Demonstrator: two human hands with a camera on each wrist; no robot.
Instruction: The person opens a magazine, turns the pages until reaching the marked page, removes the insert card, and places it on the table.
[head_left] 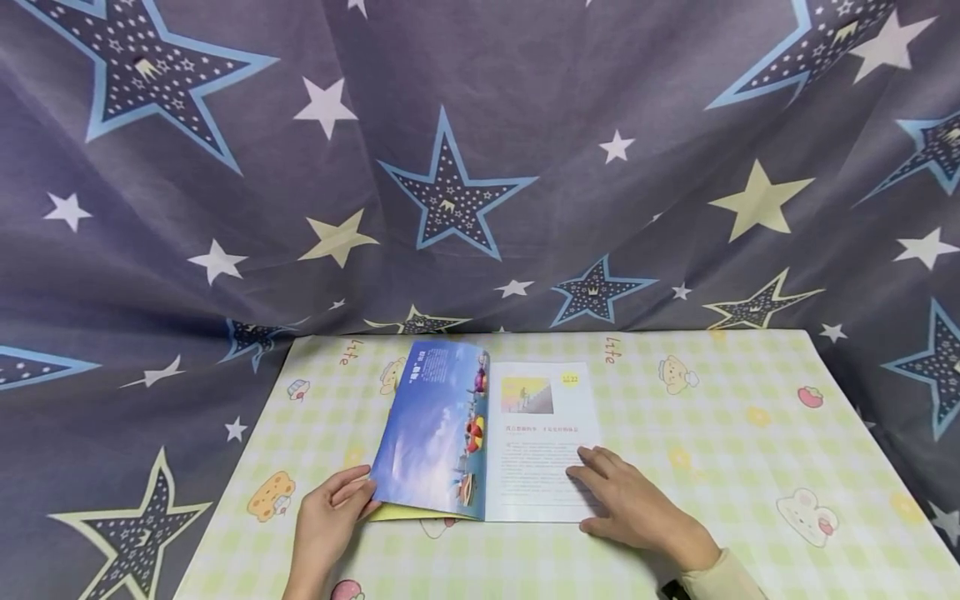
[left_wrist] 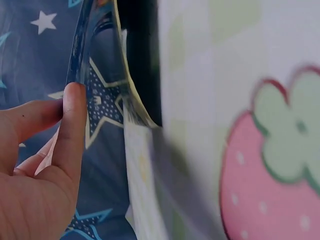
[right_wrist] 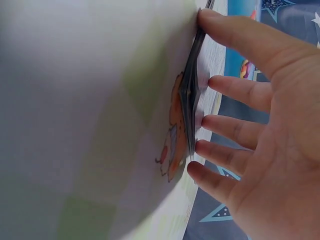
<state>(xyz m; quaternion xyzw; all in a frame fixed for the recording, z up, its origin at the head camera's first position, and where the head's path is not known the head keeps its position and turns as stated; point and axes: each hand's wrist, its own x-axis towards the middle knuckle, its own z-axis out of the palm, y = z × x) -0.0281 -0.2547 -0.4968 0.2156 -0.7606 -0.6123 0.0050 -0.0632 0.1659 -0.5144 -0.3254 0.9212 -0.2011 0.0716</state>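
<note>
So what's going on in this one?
A person sits at a checked table with an open magazine lying on it. The right hand rests flat on the text page, fingers spread. The left hand holds the lower edge of the blue picture page, which is lifted off the table.

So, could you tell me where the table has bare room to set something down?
The checked table is bare right of the right hand, out to its edge. A narrower strip lies left of the magazine. The front middle is crowded: the left hand holds the lifted page there.
</note>
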